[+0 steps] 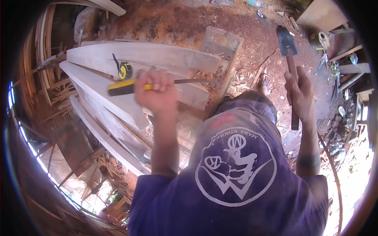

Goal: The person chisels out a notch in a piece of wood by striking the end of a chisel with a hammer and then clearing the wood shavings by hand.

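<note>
My left hand (155,91), slightly blurred, is closed around a chisel (122,86) with a yellow and black handle. Its narrow metal blade points right, above the pale boards. On the right side, my right hand (300,92) grips an adze-like tool (287,41) by its wooden handle. The broad dark metal head is raised at the far end, and the handle's butt sticks out below my fist. A yellow and black tape measure (125,70) lies on a board just left of my left hand. Curved pale planks (138,52) fan out beneath that hand.
A thick wooden block (232,49) lies past the planks' right ends, with wood chips around it. Strips of timber (45,35) stand at the left. Over on the far right are a tin can (323,41) and scattered litter. My foot (264,84) is on the dirt floor.
</note>
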Tool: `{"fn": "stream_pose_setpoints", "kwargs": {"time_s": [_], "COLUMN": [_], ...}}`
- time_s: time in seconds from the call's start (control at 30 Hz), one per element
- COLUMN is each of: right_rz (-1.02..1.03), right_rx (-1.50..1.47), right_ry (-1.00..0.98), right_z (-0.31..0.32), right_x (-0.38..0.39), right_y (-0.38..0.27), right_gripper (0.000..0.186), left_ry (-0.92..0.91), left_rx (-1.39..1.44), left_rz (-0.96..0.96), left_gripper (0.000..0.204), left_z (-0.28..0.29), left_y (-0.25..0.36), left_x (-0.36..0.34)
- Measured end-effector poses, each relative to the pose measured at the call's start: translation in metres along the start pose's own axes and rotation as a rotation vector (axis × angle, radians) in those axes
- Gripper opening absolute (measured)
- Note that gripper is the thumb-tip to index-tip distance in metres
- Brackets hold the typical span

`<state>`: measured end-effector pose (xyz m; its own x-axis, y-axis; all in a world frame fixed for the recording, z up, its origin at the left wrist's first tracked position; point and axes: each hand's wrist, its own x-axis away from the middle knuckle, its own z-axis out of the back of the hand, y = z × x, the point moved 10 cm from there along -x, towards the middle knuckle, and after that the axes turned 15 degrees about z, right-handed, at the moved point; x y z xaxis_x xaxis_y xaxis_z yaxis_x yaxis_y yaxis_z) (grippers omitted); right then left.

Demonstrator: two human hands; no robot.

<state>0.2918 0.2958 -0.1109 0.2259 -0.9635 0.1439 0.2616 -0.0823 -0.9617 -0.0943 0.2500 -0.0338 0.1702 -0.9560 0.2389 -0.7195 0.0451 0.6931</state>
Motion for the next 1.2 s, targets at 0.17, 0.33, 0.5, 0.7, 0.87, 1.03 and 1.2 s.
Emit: {"fn": "stream_pose_setpoints", "kwargs": {"time_s": [0.17, 0.33, 0.5, 0.7, 0.87, 1.03, 1.2], "right_rz": [0.289, 0.853, 0.721, 0.921, 0.844, 0.062, -0.208], "right_rx": [0.312, 0.178, 0.467, 0.421, 0.219, 0.206, -0.270], "right_ry": [-0.310, -0.778, -1.337, -1.377, -0.728, -0.348, -0.286], "right_z": [-0.050, -0.182, -0.338, -0.417, -0.281, -0.192, -0.247], "right_x": [0.011, 0.053, 0.107, 0.172, 0.082, 0.016, 0.003], "right_y": [-0.072, -0.154, -0.078, -0.073, -0.124, -0.022, 0.026], "right_gripper": [0.030, 0.030, 0.025, 0.021, 0.022, 0.038, 0.034], "left_ry": [0.052, 0.385, 0.595, 0.759, 0.967, 0.854, 0.799], "left_rx": [-0.440, -0.805, -0.850, -0.809, -0.848, -0.481, -0.680], "left_rz": [-0.193, -0.396, -0.440, -0.331, -0.223, -0.146, -0.079], "left_gripper": [0.021, 0.021, 0.024, 0.022, 0.021, 0.021, 0.021], "left_z": [-0.017, -0.018, 0.006, 0.076, 0.134, 0.161, 0.152], "left_y": [0.113, 0.140, 0.126, 0.099, 0.071, 0.035, 0.031], "left_x": [0.058, 0.128, 0.184, 0.240, 0.286, 0.292, 0.270]}}
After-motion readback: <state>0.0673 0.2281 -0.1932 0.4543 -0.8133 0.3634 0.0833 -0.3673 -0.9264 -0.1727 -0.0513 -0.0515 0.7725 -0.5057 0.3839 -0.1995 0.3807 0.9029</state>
